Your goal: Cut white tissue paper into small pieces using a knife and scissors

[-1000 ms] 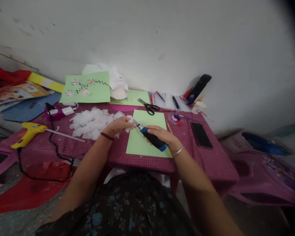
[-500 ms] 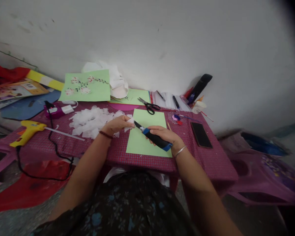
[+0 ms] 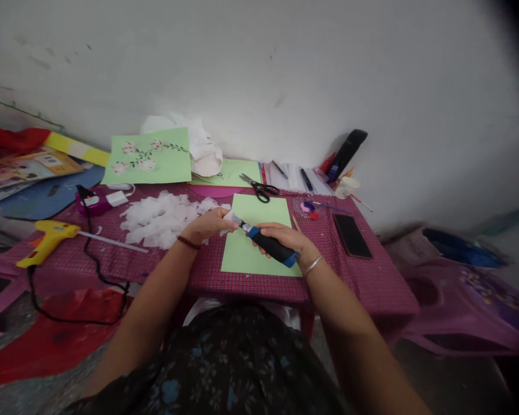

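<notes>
My right hand [image 3: 281, 239] is wrapped around the thick black-and-blue handle of a pair of scissors [image 3: 270, 245], seen nearly side-on. Their short dark blades point up-left and meet a small piece of thin white paper [image 3: 232, 218], partly hiding behind it. That paper is pinched in the fingers of my left hand [image 3: 210, 223]. Both hands are held above a blank light green sheet [image 3: 253, 253]. Just left of my left hand lies a loose heap of white paper pieces [image 3: 155, 216].
A yellow glue gun [image 3: 47, 239] with a black cord lies left. Behind are a green sheet with flowers [image 3: 149, 164], black scissors [image 3: 259, 187] and pens [image 3: 306, 180]. A phone [image 3: 352, 235] lies right, near a pencil [image 3: 296, 223] and a paintbrush [image 3: 333, 207].
The scissors' blades have moved further onto the white paper, so less of them shows. Both hands stay almost in place, and the view has shifted slightly.
</notes>
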{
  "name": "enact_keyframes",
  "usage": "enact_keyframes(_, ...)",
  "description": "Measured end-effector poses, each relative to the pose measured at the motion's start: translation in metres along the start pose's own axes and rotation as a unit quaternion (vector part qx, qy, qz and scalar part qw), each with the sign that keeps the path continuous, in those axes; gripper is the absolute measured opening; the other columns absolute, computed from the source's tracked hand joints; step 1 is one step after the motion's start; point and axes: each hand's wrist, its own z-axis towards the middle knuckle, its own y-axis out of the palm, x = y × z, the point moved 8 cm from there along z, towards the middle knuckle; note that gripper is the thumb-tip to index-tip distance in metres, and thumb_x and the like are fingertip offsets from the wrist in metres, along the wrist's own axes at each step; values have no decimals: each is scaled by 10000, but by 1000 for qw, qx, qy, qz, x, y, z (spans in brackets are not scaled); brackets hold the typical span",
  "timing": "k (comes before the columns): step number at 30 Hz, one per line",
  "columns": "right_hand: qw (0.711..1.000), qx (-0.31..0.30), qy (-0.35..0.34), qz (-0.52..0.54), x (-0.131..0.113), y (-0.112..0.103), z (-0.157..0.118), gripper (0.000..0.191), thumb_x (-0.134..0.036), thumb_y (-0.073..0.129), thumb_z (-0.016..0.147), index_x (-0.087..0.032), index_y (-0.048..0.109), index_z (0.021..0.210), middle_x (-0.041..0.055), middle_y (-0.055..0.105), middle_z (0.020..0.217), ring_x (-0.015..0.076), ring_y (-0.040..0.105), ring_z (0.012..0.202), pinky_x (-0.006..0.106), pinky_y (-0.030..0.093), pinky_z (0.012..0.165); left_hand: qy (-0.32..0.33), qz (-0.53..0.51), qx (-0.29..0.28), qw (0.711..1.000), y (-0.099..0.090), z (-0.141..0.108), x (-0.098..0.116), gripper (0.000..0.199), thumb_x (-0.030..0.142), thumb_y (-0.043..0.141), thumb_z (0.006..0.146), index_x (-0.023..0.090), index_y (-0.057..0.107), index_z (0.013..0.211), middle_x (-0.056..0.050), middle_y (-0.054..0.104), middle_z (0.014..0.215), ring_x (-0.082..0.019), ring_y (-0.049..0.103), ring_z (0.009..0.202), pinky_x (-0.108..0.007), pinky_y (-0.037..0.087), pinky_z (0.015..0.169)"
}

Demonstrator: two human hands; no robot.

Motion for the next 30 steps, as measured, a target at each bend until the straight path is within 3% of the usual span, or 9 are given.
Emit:
enact_keyframes(6, 1000, -9, -17, 17, 0, 7, 5, 284, -372, 593, 846, -138, 652, 996, 60, 675, 841, 130, 619, 607, 230, 532, 491, 14, 17, -15, 1000, 9, 2, 1, 256, 371, 749, 662, 154, 614, 645, 22, 540, 572, -81, 414, 506, -210, 298, 485)
enact_keyframes(13, 999, 6, -39, 18, -2, 0, 6, 275, -358, 605, 840, -130, 642, 988, 56, 670, 835, 142, 634, 600, 253, 544, 484, 57, 92, -44, 993, 9, -8, 17, 403, 440, 476, 931, 166, 687, 724, -42, 598, 630, -120, 505, 555, -219, 391, 548)
enact_keyframes(20, 1000, -10, -8, 11, -1, 2, 2, 276, -335, 585, 850, -142, 639, 1040, 53, 676, 847, 135, 630, 611, 237, 532, 488, 20, 85, -94, 992, 12, -12, 10, 443, 476, 462, 936, 169, 655, 682, -61, 604, 607, -130, 518, 529, -228, 396, 550)
enact_keyframes(24, 1000, -8, -15, -4, -5, -10, -3, 293, -360, 577, 844, -144, 644, 1030, 42, 665, 824, 130, 615, 595, 229, 510, 478, 15, 70, -115, 991, 6, -14, 5, 435, 498, 483, 914, 174, 644, 671, -63, 603, 612, -135, 513, 536, -237, 397, 558)
enact_keyframes(27, 992, 55, -19, -115, -6, -32, -2, 265, -364, 535, 870, -161, 643, 1002, 35, 667, 803, 141, 609, 595, 254, 508, 504, 7, 48, -84, 995, -3, -13, 3, 426, 512, 513, 879, 172, 632, 651, -63, 590, 606, -142, 514, 547, -252, 415, 572)
enact_keyframes(28, 976, 90, -12, -196, -6, -40, -1, 237, -347, 523, 882, -168, 647, 977, 33, 669, 782, 149, 611, 606, 269, 518, 540, 6, 40, -65, 997, -6, -11, 2, 421, 518, 523, 865, 173, 627, 647, -63, 585, 605, -144, 515, 550, -256, 420, 572)
enact_keyframes(30, 919, 161, 1, -361, -10, -53, 1, 170, -293, 532, 891, -179, 655, 917, 47, 680, 780, 182, 635, 707, 314, 538, 682, 12, 27, -2, 1000, -15, -7, 1, 390, 518, 553, 834, 179, 617, 653, -61, 584, 614, -143, 518, 551, -257, 426, 562)
